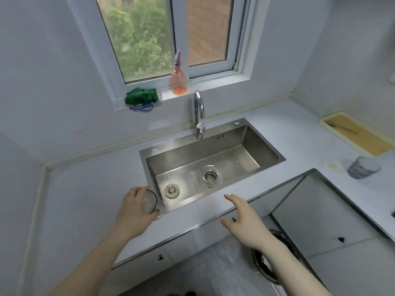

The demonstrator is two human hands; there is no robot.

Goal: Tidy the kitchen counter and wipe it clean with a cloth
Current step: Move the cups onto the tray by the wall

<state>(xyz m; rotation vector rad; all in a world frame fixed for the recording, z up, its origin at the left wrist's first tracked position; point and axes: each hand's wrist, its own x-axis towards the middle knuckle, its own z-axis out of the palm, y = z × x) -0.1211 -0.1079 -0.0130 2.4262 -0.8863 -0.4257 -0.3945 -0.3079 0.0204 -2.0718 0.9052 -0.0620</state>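
My left hand (133,212) grips a clear ribbed glass (149,202) at the front left corner of the steel sink (265,144), just over the white counter (81,189). My right hand (243,221) hovers open above the counter's front edge, fingers spread and holding nothing. A crumpled green cloth (141,96) lies on the window sill at the left. A pink spray bottle (177,79) stands upright on the sill to the cloth's right.
A chrome tap (198,114) rises behind the sink. On the right counter sit a second glass (363,167), a small paper scrap (333,166) and a yellow tray (359,135) with a utensil. A dark-rimmed bin (265,268) stands on the floor below.
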